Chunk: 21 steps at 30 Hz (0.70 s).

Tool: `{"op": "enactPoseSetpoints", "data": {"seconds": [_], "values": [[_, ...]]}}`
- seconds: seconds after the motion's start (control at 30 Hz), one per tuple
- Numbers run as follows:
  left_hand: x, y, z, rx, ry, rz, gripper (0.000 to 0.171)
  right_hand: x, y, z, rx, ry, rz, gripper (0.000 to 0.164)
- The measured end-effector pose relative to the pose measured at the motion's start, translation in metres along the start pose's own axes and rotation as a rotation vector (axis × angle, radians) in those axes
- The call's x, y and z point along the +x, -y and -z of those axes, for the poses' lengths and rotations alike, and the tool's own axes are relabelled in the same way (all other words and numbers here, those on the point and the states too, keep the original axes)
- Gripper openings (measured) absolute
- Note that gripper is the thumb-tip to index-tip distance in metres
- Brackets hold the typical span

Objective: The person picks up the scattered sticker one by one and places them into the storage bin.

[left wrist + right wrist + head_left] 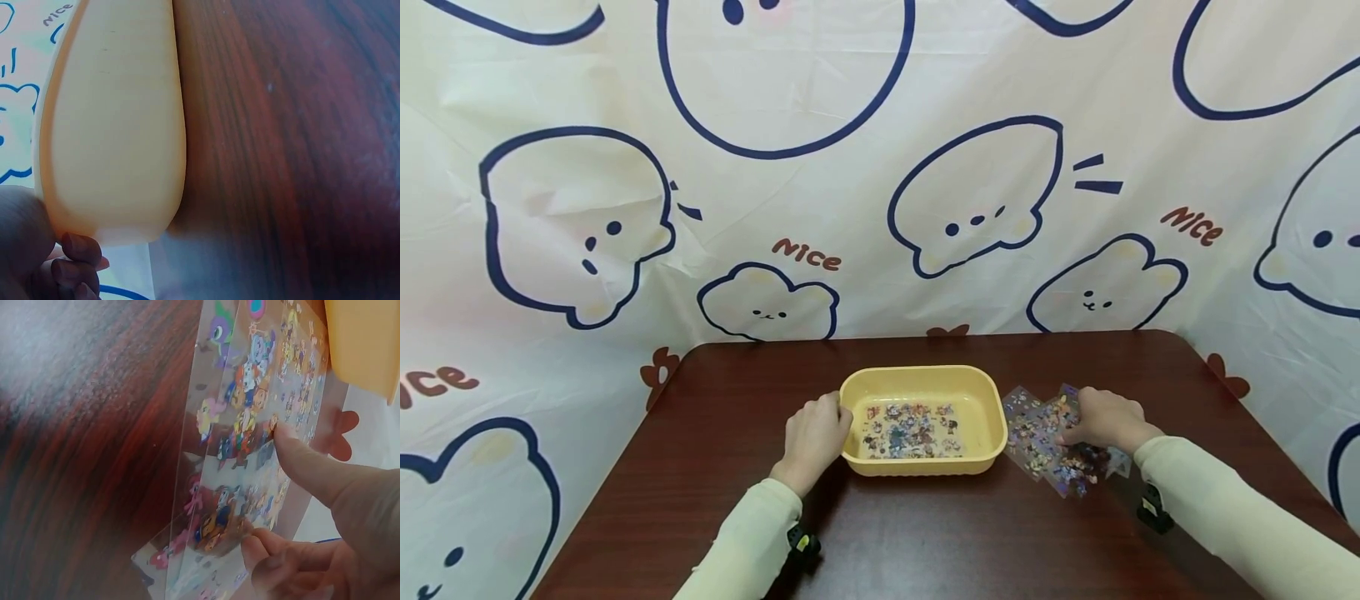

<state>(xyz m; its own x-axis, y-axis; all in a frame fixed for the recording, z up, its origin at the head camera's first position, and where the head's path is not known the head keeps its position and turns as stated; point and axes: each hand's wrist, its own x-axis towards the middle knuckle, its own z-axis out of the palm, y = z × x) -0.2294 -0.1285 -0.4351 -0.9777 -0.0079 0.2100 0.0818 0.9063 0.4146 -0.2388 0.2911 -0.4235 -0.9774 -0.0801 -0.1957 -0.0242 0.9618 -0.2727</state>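
A yellow plastic basin (925, 468) stands on the table, with small colourful cartoon stickers (913, 432) showing on its bottom. My left hand (815, 437) grips the basin's left rim. In the left wrist view, its curled fingers (81, 249) are at the end of the basin's wall (115, 137). Just right of the basin, my right hand (1108, 418) pinches several clear sticker sheets (1037, 429), fanned out and overlapping. The right wrist view shows the thumb (306, 465) on the printed face of the sheets (247, 425) and the other fingers curled at their edge.
The dark brown wooden table (917, 542) has rounded far corners. Behind it and at both sides hangs a pale cloth (850, 200) with blue cartoon outlines. Each wrist wears a small black device; the left one (803, 542) sits near the tabletop.
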Motion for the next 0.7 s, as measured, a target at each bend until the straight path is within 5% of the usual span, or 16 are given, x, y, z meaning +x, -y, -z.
{"op": "enactPoseSetpoints", "data": {"seconds": [0.33, 0.7], "values": [[0.0003, -0.0009, -0.0005, -0.005, 0.004, 0.0, 0.023, 0.0012, -0.0033, -0.0004, 0.063, 0.051, 0.01, 0.045], [0.0004, -0.0007, -0.0006, 0.001, -0.001, 0.006, 0.022, -0.0011, 0.0004, -0.0012, 0.004, -0.005, -0.021, 0.048]]}}
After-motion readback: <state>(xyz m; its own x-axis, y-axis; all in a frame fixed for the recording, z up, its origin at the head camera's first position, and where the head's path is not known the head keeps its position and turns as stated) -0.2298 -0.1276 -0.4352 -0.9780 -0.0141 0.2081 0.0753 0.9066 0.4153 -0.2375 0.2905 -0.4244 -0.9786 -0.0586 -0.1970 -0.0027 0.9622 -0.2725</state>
